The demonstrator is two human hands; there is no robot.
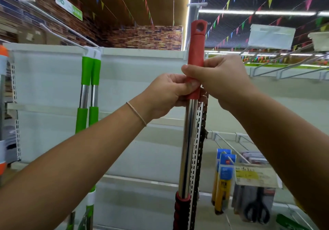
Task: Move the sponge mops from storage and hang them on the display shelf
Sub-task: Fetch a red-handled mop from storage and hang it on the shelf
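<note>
Both hands are holding the red-handled sponge mop with the chrome steel pole (pixel 189 140) upright in front of the white display shelf (pixel 53 90). The left hand (pixel 170 94) is pinching the lower end of the red plastic sleeve, thumb and fingers wrapped round it; this grip is narrow and is steadying the pole against swinging. The right hand (pixel 222 80) is wrapping the same sleeve just above, on the right side, and appears to be carrying the weight. The two grips are touching each other, which probably is giving fine control of the top end.

The round hanging hole (pixel 200 27) in the red cap is standing clear above both hands, so that it is staying free to pass over a hook. A white wire hook (pixel 195 5) is projecting above and behind the cap; whether the hole is already aligned with it cannot be told. The mop head is out of view below.

To the left, two green-handled mops (pixel 90 73) are already hanging from a long wire hook (pixel 58 23) at the shelf's top rail, showing the intended arrangement. The perforated upright (pixel 199 149) is standing just behind the pole
</note>
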